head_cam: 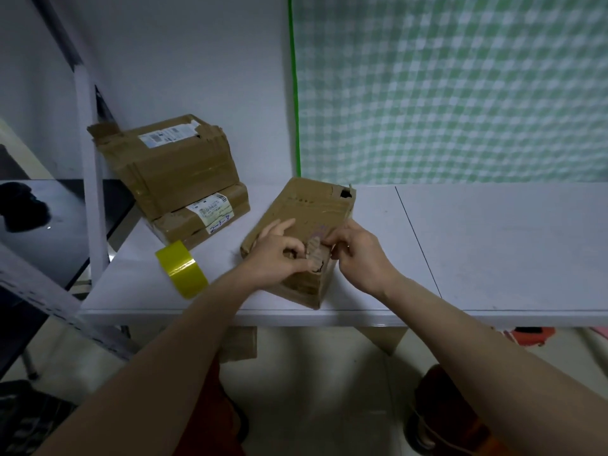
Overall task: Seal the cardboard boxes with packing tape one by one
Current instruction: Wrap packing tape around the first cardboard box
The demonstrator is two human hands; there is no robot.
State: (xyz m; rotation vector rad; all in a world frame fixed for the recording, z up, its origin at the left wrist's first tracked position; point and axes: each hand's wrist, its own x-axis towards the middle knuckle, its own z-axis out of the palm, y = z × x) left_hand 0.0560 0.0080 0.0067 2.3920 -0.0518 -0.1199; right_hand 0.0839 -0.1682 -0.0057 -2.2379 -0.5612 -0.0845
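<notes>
L hand [279,255] and R hand [353,250] pinching torn flap [315,250], apparently, on cardboard box [306,209], tape roll [182,268] nearby

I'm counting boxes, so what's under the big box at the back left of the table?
Under the big box lies a flatter cardboard box with a white label, resting on the table. The big box covers most of its top, so anything between them is hidden.
</notes>
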